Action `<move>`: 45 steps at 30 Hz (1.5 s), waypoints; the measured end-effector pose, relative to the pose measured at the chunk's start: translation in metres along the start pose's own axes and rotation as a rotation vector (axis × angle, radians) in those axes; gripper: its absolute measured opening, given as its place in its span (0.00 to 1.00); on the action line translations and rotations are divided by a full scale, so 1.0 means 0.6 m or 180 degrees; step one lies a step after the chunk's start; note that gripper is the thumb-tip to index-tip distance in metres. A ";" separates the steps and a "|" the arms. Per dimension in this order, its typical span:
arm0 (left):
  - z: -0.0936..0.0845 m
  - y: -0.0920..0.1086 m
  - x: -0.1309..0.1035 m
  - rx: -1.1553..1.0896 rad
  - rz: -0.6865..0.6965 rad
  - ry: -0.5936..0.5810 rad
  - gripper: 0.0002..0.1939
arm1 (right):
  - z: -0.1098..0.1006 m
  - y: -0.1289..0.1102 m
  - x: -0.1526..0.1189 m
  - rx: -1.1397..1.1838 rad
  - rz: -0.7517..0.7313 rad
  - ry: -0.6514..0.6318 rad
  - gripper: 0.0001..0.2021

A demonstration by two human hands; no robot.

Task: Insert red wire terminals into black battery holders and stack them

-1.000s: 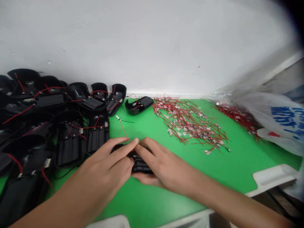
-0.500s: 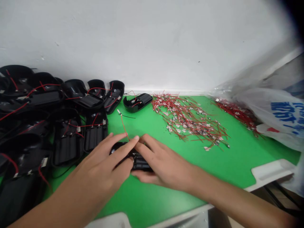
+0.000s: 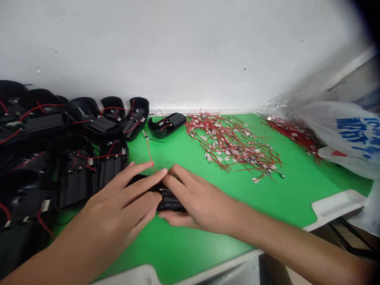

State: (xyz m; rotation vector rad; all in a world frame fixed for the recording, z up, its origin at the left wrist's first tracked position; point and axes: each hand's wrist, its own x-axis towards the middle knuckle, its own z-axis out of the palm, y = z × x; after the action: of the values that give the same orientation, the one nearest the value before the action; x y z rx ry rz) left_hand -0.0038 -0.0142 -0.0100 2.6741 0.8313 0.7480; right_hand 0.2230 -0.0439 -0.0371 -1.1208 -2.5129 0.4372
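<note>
A black plastic housing lies on the green table between my two hands, largely covered by them. My left hand grips its left part, with fingers reaching over the top. Around the right part of the same housing, my right hand is closed, its thumb at the near side and its fingers over the far edge. A red wire rises from beside the fingertips and ends in a small connector with a short black wire. What the fingertips pinch inside the housing is hidden.
Several black housings with red wires crowd the left side. One more housing lies near the wall. A pile of red wires with metal tabs spreads across the green table. Further right are more red wires and a plastic bag.
The whole view has shifted slightly, so things appear a little further left and higher. Both hands keep nearly the same hold on the housing.
</note>
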 end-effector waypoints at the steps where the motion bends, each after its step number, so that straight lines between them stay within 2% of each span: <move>1: -0.001 0.000 0.000 -0.0001 0.0053 -0.0012 0.14 | 0.000 0.001 0.000 -0.0006 -0.0019 0.0018 0.28; 3: -0.002 -0.001 0.000 -0.0027 0.0186 -0.0041 0.14 | -0.001 0.001 0.000 -0.0042 -0.0041 0.0049 0.28; 10: -0.007 0.002 0.006 -0.0106 0.0046 -0.0155 0.17 | -0.001 0.003 0.002 -0.0044 -0.0005 0.0039 0.27; 19: -0.011 -0.006 0.005 -0.0260 0.0174 -0.0444 0.20 | -0.001 0.001 0.003 -0.0053 -0.0024 0.0040 0.27; 24: -0.012 -0.009 -0.003 -0.0100 0.0057 -0.0414 0.20 | -0.001 0.001 0.003 -0.0038 -0.0019 0.0047 0.26; 28: -0.011 -0.013 -0.009 0.0175 0.0382 -0.0421 0.20 | 0.001 0.002 0.003 -0.0097 -0.0076 0.0074 0.26; 32: -0.012 -0.019 -0.012 0.0428 0.0760 -0.0487 0.15 | 0.000 0.002 0.003 -0.0216 -0.0066 0.0062 0.27; 35: -0.019 -0.023 -0.011 0.0599 0.0847 -0.0502 0.13 | -0.001 0.001 0.004 -0.0247 -0.0004 0.0060 0.27; 38: -0.023 -0.025 -0.010 0.0674 0.0921 -0.0527 0.15 | -0.002 0.000 0.005 -0.0258 0.0022 0.0057 0.26; 41: -0.020 -0.025 -0.010 0.0729 0.0966 -0.0433 0.17 | -0.002 0.000 0.005 -0.0245 0.0009 0.0070 0.26; 45: -0.011 -0.022 -0.014 0.0713 0.0918 -0.0369 0.15 | -0.001 0.001 0.004 -0.0267 -0.0003 0.0118 0.26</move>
State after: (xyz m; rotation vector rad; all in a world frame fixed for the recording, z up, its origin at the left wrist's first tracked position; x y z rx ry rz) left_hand -0.0193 -0.0078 -0.0129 3.0475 0.5343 0.5808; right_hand 0.2224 -0.0414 -0.0363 -1.1478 -2.5201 0.3106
